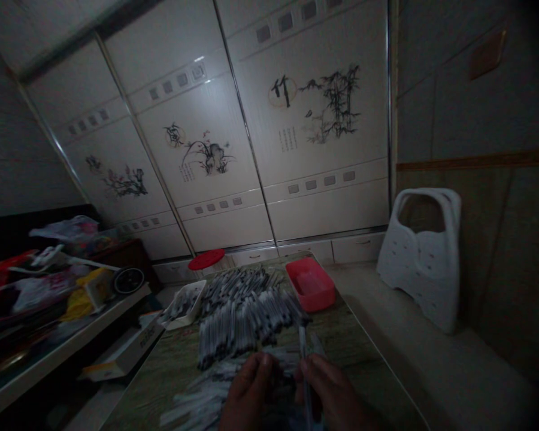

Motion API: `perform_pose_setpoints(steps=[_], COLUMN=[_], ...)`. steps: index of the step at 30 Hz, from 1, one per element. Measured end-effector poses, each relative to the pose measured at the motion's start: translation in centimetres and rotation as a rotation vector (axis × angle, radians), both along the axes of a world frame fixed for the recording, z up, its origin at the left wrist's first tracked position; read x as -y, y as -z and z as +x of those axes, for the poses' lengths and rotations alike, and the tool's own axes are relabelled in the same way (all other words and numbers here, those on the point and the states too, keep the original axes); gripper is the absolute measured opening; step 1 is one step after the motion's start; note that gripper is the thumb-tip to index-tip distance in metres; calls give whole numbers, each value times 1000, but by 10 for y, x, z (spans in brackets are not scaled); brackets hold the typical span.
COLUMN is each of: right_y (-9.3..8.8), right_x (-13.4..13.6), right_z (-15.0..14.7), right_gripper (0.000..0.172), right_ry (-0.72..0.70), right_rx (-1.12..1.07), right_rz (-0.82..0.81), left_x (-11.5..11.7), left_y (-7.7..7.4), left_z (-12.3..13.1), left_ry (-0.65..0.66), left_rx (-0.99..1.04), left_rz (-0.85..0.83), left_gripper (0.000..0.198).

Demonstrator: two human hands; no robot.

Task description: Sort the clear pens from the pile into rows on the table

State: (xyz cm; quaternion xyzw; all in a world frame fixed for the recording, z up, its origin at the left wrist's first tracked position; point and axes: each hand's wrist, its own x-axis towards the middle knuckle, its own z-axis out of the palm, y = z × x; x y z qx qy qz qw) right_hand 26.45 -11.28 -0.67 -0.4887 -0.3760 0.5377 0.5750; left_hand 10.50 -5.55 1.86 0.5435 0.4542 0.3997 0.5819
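Low over the table, my right hand [330, 389] grips a slim clear pen [302, 340], which stands nearly upright in the view. My left hand [248, 389] is beside it, thumb and fingers pinched together; whatever they hold is hidden. Beyond both hands lies a large heap of pens [231, 326] with dark ends, stacked in rows. Loose clear, whitish pieces [193, 398], perhaps pen parts, are spread under and left of my left hand. Dim light blurs their details.
A pink plastic basket [326, 299] stands at the table's far right corner. At the left edge, a white tray [197, 308] holds small pieces. Beyond the wooden-look table [363, 353] are a red stool [206, 259], a folded white chair [424, 263] and a cluttered bench [103, 326].
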Motion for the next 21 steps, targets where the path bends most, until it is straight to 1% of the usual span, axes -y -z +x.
perform_pose_setpoints(steps=[3,4,6,8,11,14,16,18,21], right_y=[-12,-14,-15,-11,-3,3,4,5,5], right_x=[7,8,8,5,0,-2,-2,0,1], right_z=[-11,-15,-24,-30,-36,-41,-43,-44,-42], right_gripper=[49,49,48,47,47,49,53,57,56], right_ry=[-148,-175,-182,-164,-186,-165,-118,-76,-49], right_rx=[-136,-177,-268,-362,-430,-419,-357,-254,-142], right_rz=[-10,-13,-43,-96,-132,-81,-27,14,37], left_x=[2,4,9,12,14,15,16,17,19], left_y=[-10,-12,-16,-17,-17,-20,-23,-26,-32], left_z=[12,17,26,31,32,33,35,37,40], left_ry=[26,29,10,-29,-114,-220,-271,-293,-309], left_rx=[235,311,414,486,552,541,533,529,510], left_rz=[-211,-309,-492,-589,-591,-596,-600,-603,-597], left_gripper=[43,44,45,42,28,15,12,12,13])
